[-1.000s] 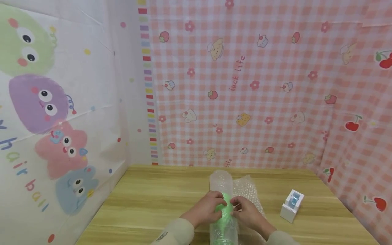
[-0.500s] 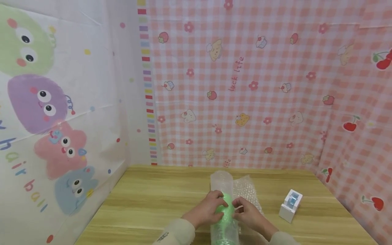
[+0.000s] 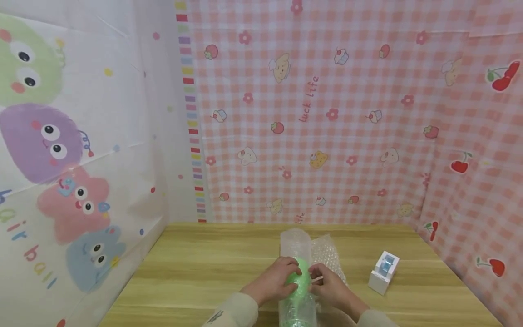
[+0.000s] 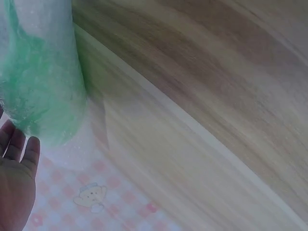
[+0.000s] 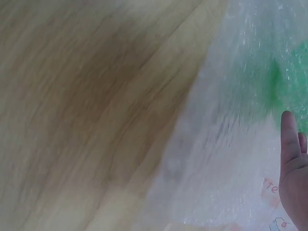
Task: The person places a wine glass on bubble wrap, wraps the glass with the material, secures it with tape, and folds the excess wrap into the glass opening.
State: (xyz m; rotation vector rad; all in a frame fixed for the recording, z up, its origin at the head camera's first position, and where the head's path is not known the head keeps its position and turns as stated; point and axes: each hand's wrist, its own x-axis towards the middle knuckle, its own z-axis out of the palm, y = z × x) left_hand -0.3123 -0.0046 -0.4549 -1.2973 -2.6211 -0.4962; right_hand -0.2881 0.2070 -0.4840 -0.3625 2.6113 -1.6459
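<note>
A green goblet-shaped thing (image 3: 303,271), wide at the far end and narrowing like a stem, lies inside a roll of bubble wrap (image 3: 295,243) on the table. My left hand (image 3: 273,279) curves over the roll from the left, fingers on top and thumb on the nearer side. At the roll's right side, my right hand (image 3: 332,287) has its finger and thumb at the bubble wrap, seeming to pinch its edge. In the left wrist view, fingertips (image 4: 32,147) touch the wrapped green part. A loose length of bubble wrap (image 3: 324,254) spreads out under the right hand.
A small white tape dispenser (image 3: 384,272) with a blue roll stands on the right of the wooden table (image 3: 204,259). Behind hangs a pink checked cloth (image 3: 367,81); a white cartoon-print cloth (image 3: 135,113) covers the left side.
The head view has turned slightly to the right. Both hands stay almost where they were on the roll, and the tape dispenser has not moved on the table.
</note>
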